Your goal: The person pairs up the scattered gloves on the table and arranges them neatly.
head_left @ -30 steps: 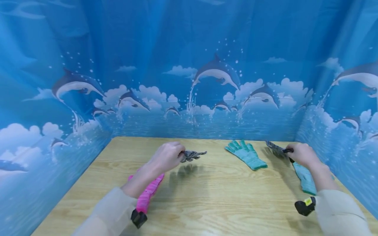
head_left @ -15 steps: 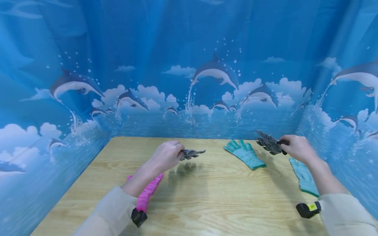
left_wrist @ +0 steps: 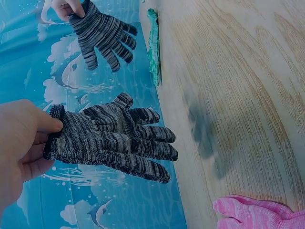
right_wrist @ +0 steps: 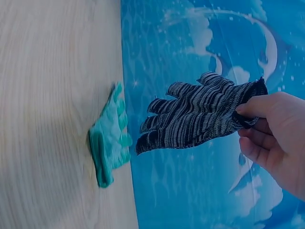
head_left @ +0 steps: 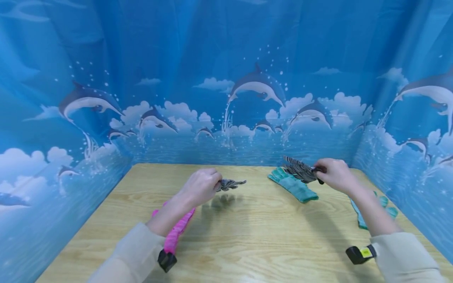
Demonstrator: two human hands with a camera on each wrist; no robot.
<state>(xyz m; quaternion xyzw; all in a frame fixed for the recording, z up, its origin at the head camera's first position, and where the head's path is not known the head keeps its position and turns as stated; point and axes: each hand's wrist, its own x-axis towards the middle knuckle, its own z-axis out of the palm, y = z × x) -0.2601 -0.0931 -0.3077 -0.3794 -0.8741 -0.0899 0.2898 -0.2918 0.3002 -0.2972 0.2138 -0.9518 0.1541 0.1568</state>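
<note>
My left hand (head_left: pixel 201 186) pinches the cuff of a black-and-grey striped knit glove (left_wrist: pixel 114 138), which hangs above the table with its fingers pointing away from the hand. A matching striped glove (right_wrist: pixel 190 114) is pinched at its dark cuff by my right hand (head_left: pixel 334 173). In the head view this second glove is in front of a green glove (head_left: pixel 295 186) lying near the table's back edge and covers part of its fingers. Below my left forearm lies a pink glove (head_left: pixel 178 232), partly hidden by the arm.
Another green glove (head_left: pixel 360 216) lies at the right side of the wooden table (head_left: pixel 247 243), partly behind my right forearm. A blue curtain (head_left: pixel 212 47) printed with dolphins surrounds the table's back and sides. Dark cameras are strapped at both wrists.
My right hand has carried its striped glove leftward, from beside the right-hand green glove to over the back green one. The left hand has stayed almost still with its glove.
</note>
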